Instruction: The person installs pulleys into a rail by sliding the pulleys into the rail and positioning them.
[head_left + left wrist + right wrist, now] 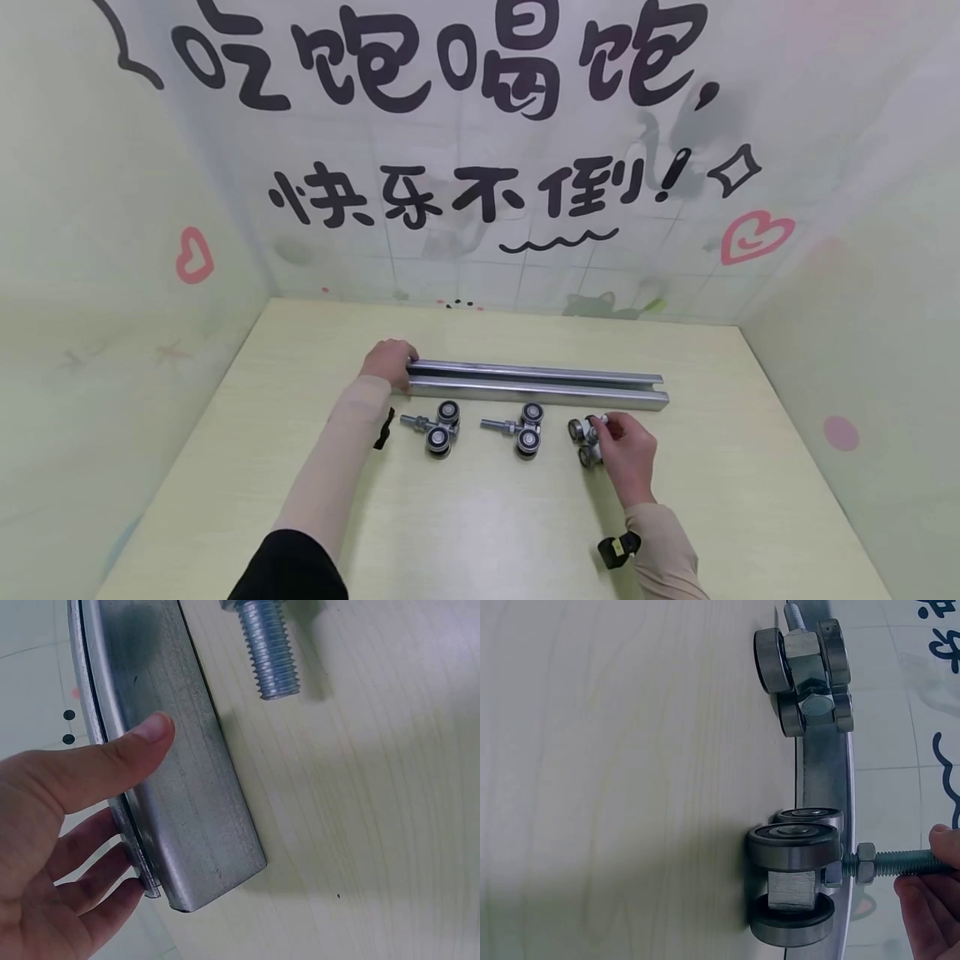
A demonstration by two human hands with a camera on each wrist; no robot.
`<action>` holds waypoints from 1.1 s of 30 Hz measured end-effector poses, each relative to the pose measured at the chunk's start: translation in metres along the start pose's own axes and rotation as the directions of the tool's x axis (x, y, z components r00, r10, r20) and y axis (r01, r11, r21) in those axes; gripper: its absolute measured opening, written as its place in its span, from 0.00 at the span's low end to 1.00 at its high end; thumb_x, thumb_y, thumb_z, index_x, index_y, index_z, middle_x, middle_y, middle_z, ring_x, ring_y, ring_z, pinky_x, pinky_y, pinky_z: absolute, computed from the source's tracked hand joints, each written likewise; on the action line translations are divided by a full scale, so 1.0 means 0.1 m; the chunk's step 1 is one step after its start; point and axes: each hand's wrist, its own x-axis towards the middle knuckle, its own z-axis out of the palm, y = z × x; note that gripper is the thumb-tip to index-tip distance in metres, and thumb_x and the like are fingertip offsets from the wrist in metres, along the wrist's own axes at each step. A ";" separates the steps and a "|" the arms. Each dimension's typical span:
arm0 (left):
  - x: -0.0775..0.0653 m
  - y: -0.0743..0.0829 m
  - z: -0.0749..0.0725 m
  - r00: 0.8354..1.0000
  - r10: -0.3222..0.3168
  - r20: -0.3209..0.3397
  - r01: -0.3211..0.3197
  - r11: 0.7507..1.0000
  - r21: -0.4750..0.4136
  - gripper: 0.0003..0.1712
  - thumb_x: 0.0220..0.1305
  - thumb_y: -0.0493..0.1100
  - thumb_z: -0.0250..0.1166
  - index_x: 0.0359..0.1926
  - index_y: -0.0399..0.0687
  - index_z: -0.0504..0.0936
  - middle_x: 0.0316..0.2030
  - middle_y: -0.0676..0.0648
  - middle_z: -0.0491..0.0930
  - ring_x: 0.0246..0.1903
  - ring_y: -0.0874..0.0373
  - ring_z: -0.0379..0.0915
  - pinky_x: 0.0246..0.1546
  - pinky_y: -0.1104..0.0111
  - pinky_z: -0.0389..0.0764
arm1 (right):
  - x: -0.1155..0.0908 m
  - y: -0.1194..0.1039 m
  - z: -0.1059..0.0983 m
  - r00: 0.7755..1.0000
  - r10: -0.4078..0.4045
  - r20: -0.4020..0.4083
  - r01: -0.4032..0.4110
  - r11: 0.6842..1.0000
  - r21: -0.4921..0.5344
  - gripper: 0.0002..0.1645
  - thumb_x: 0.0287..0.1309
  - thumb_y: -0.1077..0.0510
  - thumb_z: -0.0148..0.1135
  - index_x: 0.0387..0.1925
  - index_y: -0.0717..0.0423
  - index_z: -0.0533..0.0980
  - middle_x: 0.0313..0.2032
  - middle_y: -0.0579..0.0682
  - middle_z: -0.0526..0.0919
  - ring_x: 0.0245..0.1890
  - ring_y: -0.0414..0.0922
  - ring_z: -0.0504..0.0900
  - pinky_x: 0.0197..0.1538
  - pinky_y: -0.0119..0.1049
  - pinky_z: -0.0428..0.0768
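A slotted metal channel rail (525, 392) lies lengthwise on the table, its slot facing up. At its left end my left hand (388, 365) grips it, the thumb on the near side wall and the fingers on the far side, as the left wrist view shows on the rail (191, 787). My right hand (628, 450) pinches the threaded bolt (907, 862) of a roller trolley (793, 851) between thumb and fingertips. That trolley's wheels stand near the table surface, in front of the rail's right part; whether they touch it I cannot tell.
Two more roller trolleys, a left one (439, 429) and a middle one (525, 429), lie in front of the rail, bolts pointing left. The wooden table (465, 517) meets a printed back wall (480, 275) and pale side walls. A black strap hangs at each wrist.
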 end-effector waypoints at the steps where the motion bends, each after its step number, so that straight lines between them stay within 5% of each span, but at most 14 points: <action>1: 0.01 0.00 0.00 1.000 0.000 0.000 0.000 1.000 0.000 0.37 0.28 0.35 0.77 0.48 0.38 0.78 0.45 0.39 0.79 0.44 0.43 0.72 0.49 0.54 0.73 | 0.00 0.00 0.00 1.000 -0.005 0.002 0.005 1.000 0.000 0.06 0.41 0.68 0.69 0.24 0.66 0.78 0.20 0.55 0.81 0.19 0.45 0.79 0.22 0.30 0.77; 15: -0.01 0.02 -0.02 1.000 0.001 -0.004 -0.001 1.000 -0.005 0.36 0.28 0.35 0.77 0.48 0.38 0.79 0.45 0.39 0.79 0.44 0.43 0.72 0.49 0.54 0.73 | 0.02 0.04 -0.03 0.988 -0.152 -0.029 0.151 0.988 -0.039 0.09 0.38 0.75 0.66 0.28 0.71 0.78 0.23 0.59 0.81 0.20 0.48 0.79 0.22 0.37 0.79; 33: -0.02 0.02 -0.01 1.000 -0.006 -0.001 0.006 1.000 -0.008 0.37 0.28 0.35 0.77 0.48 0.38 0.78 0.45 0.39 0.78 0.45 0.44 0.72 0.49 0.55 0.73 | 0.01 0.10 -0.07 0.973 -0.231 0.008 0.231 0.973 -0.012 0.10 0.39 0.75 0.66 0.30 0.70 0.78 0.24 0.59 0.81 0.23 0.50 0.82 0.26 0.37 0.80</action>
